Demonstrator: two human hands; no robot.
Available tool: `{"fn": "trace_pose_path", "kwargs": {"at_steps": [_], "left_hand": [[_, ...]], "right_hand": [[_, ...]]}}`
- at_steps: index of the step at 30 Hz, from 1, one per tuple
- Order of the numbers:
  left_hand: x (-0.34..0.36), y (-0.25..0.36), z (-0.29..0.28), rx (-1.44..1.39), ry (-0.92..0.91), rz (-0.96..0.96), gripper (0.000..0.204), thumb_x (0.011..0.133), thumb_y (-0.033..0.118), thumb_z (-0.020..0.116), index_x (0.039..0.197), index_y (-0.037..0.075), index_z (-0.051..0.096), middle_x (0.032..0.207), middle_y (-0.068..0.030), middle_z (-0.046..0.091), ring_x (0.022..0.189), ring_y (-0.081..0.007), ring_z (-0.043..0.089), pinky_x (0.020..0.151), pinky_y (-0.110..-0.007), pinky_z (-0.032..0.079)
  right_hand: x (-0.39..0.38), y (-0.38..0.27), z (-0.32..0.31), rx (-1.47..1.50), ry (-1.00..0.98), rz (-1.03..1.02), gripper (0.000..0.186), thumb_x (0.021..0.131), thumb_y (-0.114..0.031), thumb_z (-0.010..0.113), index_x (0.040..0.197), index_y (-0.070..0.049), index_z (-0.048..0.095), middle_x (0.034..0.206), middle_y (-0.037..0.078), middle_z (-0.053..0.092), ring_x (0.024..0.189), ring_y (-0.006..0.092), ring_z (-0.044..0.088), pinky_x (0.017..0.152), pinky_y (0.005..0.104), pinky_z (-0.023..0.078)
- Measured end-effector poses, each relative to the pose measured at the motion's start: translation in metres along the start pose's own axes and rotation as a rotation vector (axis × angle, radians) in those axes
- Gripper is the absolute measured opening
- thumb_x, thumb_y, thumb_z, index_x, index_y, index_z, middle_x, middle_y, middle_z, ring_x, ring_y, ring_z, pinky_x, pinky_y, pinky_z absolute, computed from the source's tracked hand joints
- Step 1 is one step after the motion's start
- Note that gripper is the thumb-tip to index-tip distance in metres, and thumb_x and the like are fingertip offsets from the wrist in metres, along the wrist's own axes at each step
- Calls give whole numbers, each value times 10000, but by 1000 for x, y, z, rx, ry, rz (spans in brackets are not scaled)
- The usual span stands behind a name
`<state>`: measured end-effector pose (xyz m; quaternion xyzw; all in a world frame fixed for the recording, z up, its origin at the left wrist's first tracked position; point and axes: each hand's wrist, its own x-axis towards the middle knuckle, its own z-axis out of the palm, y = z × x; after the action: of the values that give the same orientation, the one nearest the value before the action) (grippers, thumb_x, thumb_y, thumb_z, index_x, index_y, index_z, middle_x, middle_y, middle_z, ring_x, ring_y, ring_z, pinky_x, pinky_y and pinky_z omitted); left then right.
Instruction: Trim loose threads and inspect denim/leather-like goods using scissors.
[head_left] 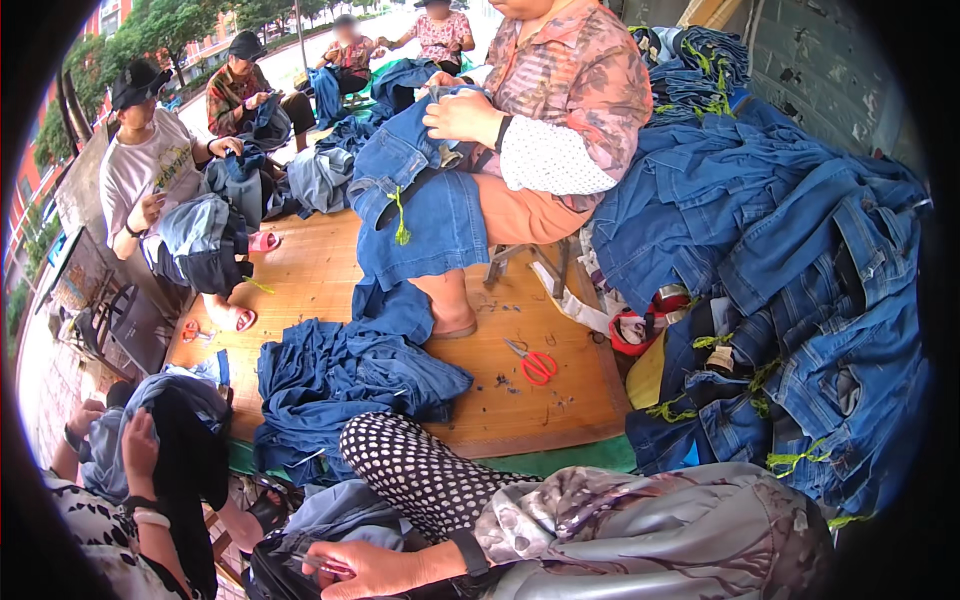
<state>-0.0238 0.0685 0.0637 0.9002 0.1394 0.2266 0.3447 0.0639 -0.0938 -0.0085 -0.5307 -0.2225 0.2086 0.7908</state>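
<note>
Low in the view, my right hand (375,571) reaches in from the right, a dark band at its wrist. Its fingers are closed round a slim metallic tool that looks like thread snips (328,566). Under and beside this hand lies a bundled dark blue denim garment (340,517). A black-and-white dotted cloth (425,462) rises just above it, and grey patterned fabric (620,515) spreads to the right. My left hand is not in view. The hand's lower side is cut off by the picture's edge.
A crumpled denim heap (350,380) and orange-handled scissors (537,367) lie on the brown mat (500,430). Denim piles (760,230) with yellow-green ties fill the right. A person (560,110) sits opposite with denim shorts; another (140,450) is close at left. Several more sit beyond.
</note>
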Motion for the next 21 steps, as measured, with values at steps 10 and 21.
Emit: {"fn": "trace_pose_path", "kwargs": {"at_steps": [10, 21], "left_hand": [[-35, -14, -17, -285, -314, -534, 584, 940, 390, 542, 1251, -101, 483, 1186, -232, 541, 1091, -302, 505, 989, -346, 368], [-37, -76, -23, -52, -87, -2, 461, 890, 173, 536, 1331, 45, 506, 1318, -294, 463, 1224, -404, 468, 1014, -475, 378]], "right_hand": [[-6, -2, 12, -193, 69, -11, 311, 776, -122, 716, 1044, -46, 578, 836, 14, 576, 771, 101, 528, 689, 267, 456], [20, -30, -14, 187, 204, -63, 182, 853, -33, 598, 1020, -77, 541, 819, -64, 480, 696, 11, 431, 606, 181, 378]]}}
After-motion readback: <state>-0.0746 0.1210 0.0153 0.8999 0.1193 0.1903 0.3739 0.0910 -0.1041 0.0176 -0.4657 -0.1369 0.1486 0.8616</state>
